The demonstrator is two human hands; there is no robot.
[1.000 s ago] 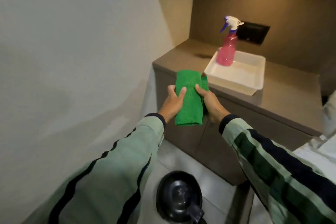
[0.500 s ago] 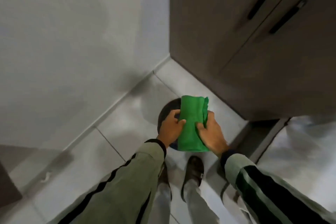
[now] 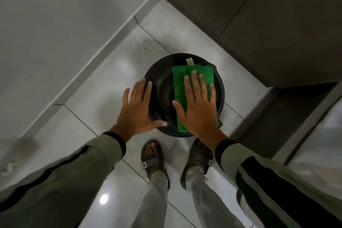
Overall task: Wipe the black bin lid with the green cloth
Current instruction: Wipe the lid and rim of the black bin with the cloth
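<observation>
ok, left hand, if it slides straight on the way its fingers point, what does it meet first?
Probably bare floor tile, then the wall skirting. The left hand points up-left along the black bin lid edge; depth is unclear.

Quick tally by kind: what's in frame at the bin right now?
Hands: 2, left and right
Cloth: 1
Bin lid: 1
Sandals: 2, and
Cabinet: 1
Total: 7
</observation>
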